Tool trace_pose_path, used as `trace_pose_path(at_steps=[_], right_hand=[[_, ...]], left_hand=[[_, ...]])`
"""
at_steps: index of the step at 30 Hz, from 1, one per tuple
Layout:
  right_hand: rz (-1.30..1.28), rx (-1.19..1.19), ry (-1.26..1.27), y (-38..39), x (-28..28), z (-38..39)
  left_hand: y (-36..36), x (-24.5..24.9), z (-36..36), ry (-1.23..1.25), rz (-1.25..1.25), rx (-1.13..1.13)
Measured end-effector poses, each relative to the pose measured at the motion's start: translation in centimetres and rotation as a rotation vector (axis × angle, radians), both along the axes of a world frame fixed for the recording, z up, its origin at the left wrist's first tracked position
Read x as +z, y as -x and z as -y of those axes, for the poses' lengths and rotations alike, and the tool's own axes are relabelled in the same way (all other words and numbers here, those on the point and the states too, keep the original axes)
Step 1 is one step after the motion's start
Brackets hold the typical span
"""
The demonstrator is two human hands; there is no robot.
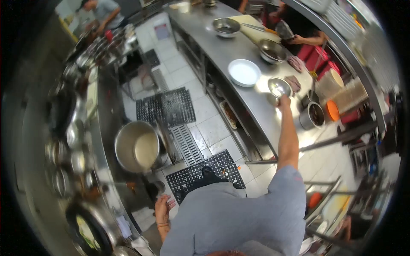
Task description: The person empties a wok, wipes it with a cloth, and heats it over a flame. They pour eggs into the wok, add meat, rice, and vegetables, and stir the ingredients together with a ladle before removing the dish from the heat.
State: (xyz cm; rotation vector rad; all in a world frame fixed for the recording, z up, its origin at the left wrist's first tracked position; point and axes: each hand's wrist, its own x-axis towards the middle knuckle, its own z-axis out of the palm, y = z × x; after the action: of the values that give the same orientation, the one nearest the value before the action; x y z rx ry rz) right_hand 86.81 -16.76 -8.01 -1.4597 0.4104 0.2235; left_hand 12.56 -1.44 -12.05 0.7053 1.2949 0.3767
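Observation:
My right arm reaches out over the steel counter [205, 32], and my right hand [284, 101] is closed on the near edge of a small shiny metal bowl [279, 86]. A folded cloth [293, 84] lies just beyond that bowl. To its left stands a white round bowl [244, 72]. My left hand [163, 208] hangs low by my side near the stove, fingers loosely apart and holding nothing. Up and left of it is a large steel pot [136, 146] with pale liquid at the bottom.
Two metal bowls [226, 27] [272, 51] stand farther along the counter. A metal container with dark contents [315, 115] is right of my arm. A pan with food [87, 232] sits lower left. Other people work at the back left and across the counter. Black rubber mats [165, 106] cover parts of the floor.

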Motion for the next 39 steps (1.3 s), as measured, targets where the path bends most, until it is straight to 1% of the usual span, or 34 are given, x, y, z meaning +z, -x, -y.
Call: trace_pose_path(at_steps=[1,2,4,6,8,9,10,11,12,13,14,15,16,17,18,19,20,21,22,23,24,25,26,28,30,31,32,33,34,35,36,37,38,39], right_hand=[[-0.033,0.022,-0.131,-1.1,-1.3,0.1],[-0.078,0.026,-0.318,-5.3,-5.7,1.4],[-0.055,0.149,-0.428,-7.7,-7.2,0.4],[-0.105,0.241,-0.555,-8.1,-8.4,0.3],[-0.192,0.306,-0.676,-8.9,-10.3,-0.2],[-0.016,0.179,-0.344,-2.3,-5.3,-4.4],[0.023,0.528,-0.371,-1.6,-7.5,-5.1],[0.086,0.734,-0.375,4.9,-6.1,-7.2],[0.164,0.932,-0.384,12.1,-4.1,-9.7],[0.314,1.029,-0.088,15.6,-6.3,-11.7],[0.287,1.013,-0.025,25.2,-3.4,-13.9],[0.312,1.132,0.083,30.8,-3.0,-16.3],[0.374,1.327,-0.039,35.1,-3.8,-17.9],[0.436,1.491,-0.021,40.6,-3.9,-20.0],[0.413,1.63,0.01,46.4,-1.9,-22.3],[0.532,1.832,-0.106,49.7,-4.1,-25.0],[0.903,1.892,-0.013,54.1,-3.5,-26.5],[0.844,2.033,0.024,58.1,-1.8,-27.8],[0.783,2.172,0.063,61.2,-0.5,-28.7],[0.959,2.197,0.029,64.8,-0.6,-30.9],[1.084,2.199,-0.01,67.1,-2.5,-32.9],[1.01,2.196,0.037,67.8,-5.9,-35.3],[1.103,2.148,0.07,68.2,-5.5,-35.9],[1.279,2.039,0.132,69.3,-4.7,-37.0],[1.128,2.086,-0.025,70.0,0.8,-35.2],[1.278,2.01,-0.062,69.6,1.2,-36.4],[1.416,1.93,-0.087,68.8,1.8,-37.7],[1.427,1.946,-0.05,69.9,6.2,-36.6],[1.429,1.958,-0.017,72.3,11.7,-34.8],[1.559,1.933,-0.094,74.0,14.3,-35.1],[1.688,1.895,-0.174,75.6,16.1,-35.5],[1.746,1.909,-0.207,77.6,17.6,-35.1],[1.809,1.922,-0.239,79.5,18.5,-35.0],[1.933,1.976,-0.155,81.1,18.1,-35.6]], left_hand=[[0.3,0.6,0.7,0.015,-0.036,0.032],[0.8,0.6,1.3,0.016,-0.053,0.036],[2.2,0.0,3.5,0.013,-0.09,0.124],[3.0,-0.1,5.7,0.018,-0.113,0.114],[2.5,3.2,8.4,-0.045,-0.221,-0.05],[3.3,3.4,10.4,-0.103,-0.261,-0.16],[4.1,2.9,12.1,-0.155,-0.304,-0.292],[4.6,1.7,14.5,-0.199,-0.339,-0.447],[5.8,-0.9,17.9,-0.424,-0.295,-0.35],[7.6,-4.0,21.3,-0.663,-0.261,-0.278],[8.4,-5.7,23.1,-0.911,-0.232,-0.224],[8.0,-3.4,23.7,-0.513,-0.327,-0.178],[8.2,-4.3,24.2,-0.297,-0.459,-0.264],[8.9,-6.3,24.9,-0.079,-0.576,-0.349],[9.2,-6.2,24.5,0.047,-0.609,-0.401],[9.5,-6.1,24.0,0.174,-0.64,-0.461],[10.2,-2.6,21.9,0.197,-0.592,-0.491],[10.5,-0.3,20.8,0.217,-0.543,-0.52],[10.3,0.3,20.9,0.1,-0.558,-0.428],[10.5,-0.1,20.7,-0.038,-0.562,-0.29],[10.5,-0.1,20.8,-0.147,-0.587,-0.184],[10.5,-2.5,21.1,-0.403,-0.566,-0.145],[10.5,-0.6,20.4,-0.446,-0.478,-0.013],[10.6,7.7,19.3,-0.527,-0.294,0.243],[12.4,11.6,18.4,-0.601,-0.215,0.335],[13.6,12.7,17.8,-0.635,-0.17,0.367],[14.8,13.4,16.8,-0.714,-0.343,0.4],[15.8,14.9,15.6,-0.795,-0.455,0.657],[18.7,17.2,13.9,-0.827,-0.598,0.624],[20.8,16.5,11.1,-1.078,-0.783,0.804],[23.3,18.6,9.0,-1.18,-0.949,0.867],[25.6,18.1,5.7,-1.309,-1.132,0.925],[28.1,18.7,2.8,-1.331,-1.258,0.866],[30.2,18.8,-0.2,-1.344,-1.302,0.854]])
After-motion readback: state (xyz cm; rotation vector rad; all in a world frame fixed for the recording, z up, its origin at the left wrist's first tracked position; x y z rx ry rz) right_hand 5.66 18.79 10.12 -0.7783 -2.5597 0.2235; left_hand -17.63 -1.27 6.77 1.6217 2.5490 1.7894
